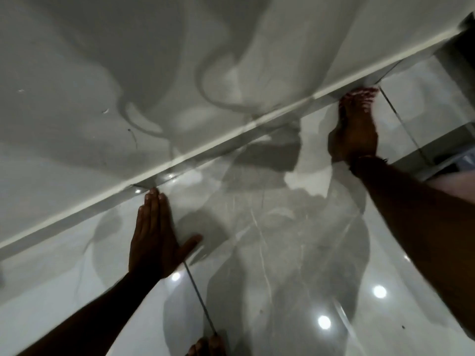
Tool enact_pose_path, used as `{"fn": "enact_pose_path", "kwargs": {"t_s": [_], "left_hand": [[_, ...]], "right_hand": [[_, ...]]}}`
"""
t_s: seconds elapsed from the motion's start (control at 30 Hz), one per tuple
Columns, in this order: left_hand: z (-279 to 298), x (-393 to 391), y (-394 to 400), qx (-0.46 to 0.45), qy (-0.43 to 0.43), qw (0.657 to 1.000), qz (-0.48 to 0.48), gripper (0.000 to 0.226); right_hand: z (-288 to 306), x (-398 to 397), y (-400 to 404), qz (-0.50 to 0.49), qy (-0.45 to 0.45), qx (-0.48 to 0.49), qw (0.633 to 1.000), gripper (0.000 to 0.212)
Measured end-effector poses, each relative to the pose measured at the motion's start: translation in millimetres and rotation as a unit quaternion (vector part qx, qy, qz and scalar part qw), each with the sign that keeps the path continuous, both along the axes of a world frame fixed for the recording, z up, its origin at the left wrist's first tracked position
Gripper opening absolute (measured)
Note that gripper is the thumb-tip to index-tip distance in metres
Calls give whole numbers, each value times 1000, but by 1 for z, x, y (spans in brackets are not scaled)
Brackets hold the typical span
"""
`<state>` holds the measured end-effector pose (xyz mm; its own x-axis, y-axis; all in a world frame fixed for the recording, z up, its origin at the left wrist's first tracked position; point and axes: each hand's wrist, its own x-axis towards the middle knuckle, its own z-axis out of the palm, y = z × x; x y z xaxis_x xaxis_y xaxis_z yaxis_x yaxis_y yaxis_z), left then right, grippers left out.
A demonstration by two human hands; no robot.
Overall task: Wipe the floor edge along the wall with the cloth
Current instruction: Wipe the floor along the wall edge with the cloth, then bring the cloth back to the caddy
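My left hand [154, 237] lies flat on the glossy grey floor tile, fingers together and thumb spread, with its fingertips just short of the white skirting board [205, 147]. It holds nothing. Far to the right, my right hand [354, 129] reaches up to the same floor edge, its fingers stretched against the skirting and blurred by motion. A pale pinkish smear shows at those fingertips; I cannot tell whether it is the cloth. No cloth is clearly visible anywhere else.
The skirting runs diagonally from lower left to upper right under a pale wall [128, 60] covered in shadows. Dark grout lines [200, 299] cross the tiles. My toes [205, 346] show at the bottom edge. A dark opening [462, 39] lies at the upper right.
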<state>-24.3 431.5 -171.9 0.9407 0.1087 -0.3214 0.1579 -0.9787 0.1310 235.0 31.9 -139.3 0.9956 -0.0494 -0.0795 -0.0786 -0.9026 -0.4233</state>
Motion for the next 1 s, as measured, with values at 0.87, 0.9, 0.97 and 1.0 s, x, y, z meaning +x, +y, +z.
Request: {"fn": "enact_pose_path", "kwargs": {"t_s": [0.87,0.9,0.97,1.0], "left_hand": [[53,-21,5,-29,12,997,-73,137],[66,-24,3,-24,18,996,-89,135],[99,-25,-11,-21,21,994,-106,134],[112,-26,-20,-20,22,993,-113,134]], "right_hand": [[43,-207,243,171,113,284,937,52],[58,-223,234,102,133,321,932,51],[91,-261,214,-13,176,404,898,53],[105,-280,205,-63,185,444,875,57]]}}
